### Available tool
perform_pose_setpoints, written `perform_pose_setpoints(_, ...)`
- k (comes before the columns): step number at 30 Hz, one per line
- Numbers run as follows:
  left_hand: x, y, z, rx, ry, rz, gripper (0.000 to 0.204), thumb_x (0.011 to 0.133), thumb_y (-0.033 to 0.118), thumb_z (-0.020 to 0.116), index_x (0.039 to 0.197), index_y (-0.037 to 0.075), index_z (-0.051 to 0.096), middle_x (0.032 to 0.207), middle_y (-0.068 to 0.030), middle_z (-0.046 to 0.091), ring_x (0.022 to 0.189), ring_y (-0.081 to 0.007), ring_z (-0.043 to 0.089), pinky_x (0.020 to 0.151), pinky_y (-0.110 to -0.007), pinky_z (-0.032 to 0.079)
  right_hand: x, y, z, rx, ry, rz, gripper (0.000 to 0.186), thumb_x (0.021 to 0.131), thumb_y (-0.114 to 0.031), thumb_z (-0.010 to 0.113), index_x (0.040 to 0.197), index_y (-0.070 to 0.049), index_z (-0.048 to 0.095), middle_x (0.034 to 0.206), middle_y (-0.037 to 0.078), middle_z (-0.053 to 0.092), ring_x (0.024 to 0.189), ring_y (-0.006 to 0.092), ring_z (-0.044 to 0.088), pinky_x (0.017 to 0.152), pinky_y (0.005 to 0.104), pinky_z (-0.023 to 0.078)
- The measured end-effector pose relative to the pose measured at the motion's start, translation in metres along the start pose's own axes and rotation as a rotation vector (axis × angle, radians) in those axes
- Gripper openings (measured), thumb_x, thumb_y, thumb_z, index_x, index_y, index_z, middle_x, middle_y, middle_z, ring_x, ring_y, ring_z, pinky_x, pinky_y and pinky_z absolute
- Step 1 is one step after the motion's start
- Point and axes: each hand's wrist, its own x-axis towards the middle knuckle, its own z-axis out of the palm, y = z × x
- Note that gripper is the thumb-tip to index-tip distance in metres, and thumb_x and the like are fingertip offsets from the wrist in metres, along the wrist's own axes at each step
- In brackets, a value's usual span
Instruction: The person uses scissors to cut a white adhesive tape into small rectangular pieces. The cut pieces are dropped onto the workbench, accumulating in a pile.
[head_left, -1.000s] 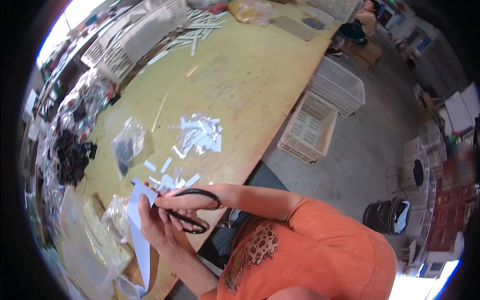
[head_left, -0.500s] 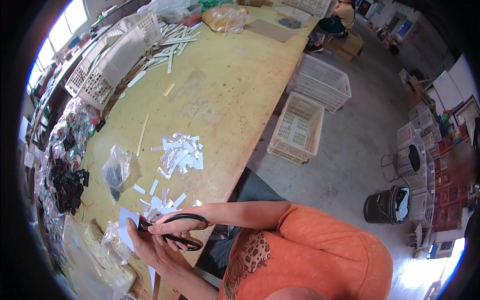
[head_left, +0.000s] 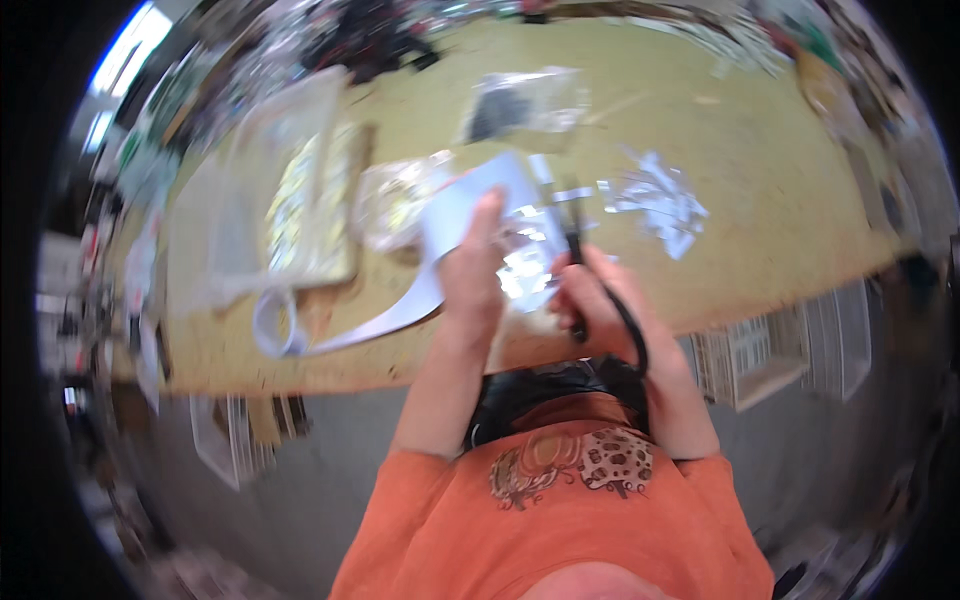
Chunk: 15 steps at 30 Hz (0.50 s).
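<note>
Work surface: long wooden table (head_left: 760, 230), yellowish top, worn and chipped along the near edge.
Floor: grey, smooth, visible below the table edge (head_left: 300, 500).
Storage under table, right: white slatted crates (head_left: 775, 345) standing on the floor.
Storage under table, left: further pale crates (head_left: 235, 430), blurred.
Window: bright window (head_left: 120, 65) at upper left, strongly overexposed.
Light: daylight from the window side; the tabletop is evenly lit.
Far side: cluttered dark and coloured items (head_left: 370, 35) along the table's far edge, too blurred to identify.
</note>
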Motion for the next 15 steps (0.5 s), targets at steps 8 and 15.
perform_pose_setpoints(8,-0.001,-0.001,0.001,0.014,-0.105,0.060,0.013,0.094,0.013,0.066,0.098,0.004,0.058,0.088,-0.0001,0.060,0.078,-0.0070,0.057,0.065,-0.024,0.048,0.002,-0.018,0.008,-0.530,0.155,-0.233,0.043,0.100,-0.042,0.060,0.110,0.000,0.061,0.077,0.008,0.066,0.070,0.0135,0.063,0.066,0.0291,0.051)
perform_pose_setpoints(15,0.007,-0.012,-0.004,0.037,-0.182,0.081,0.011,0.093,0.009,0.066,0.097,0.002,0.059,0.083,0.0002,0.062,0.074,-0.0063,0.057,0.064,-0.024,0.049,0.006,-0.026,0.015,-0.637,0.170,-0.262,0.047,0.095,-0.046,0.063,0.105,-0.001,0.057,0.078,0.020,0.068,0.077,0.0405,0.068,0.068,0.0457,0.052)
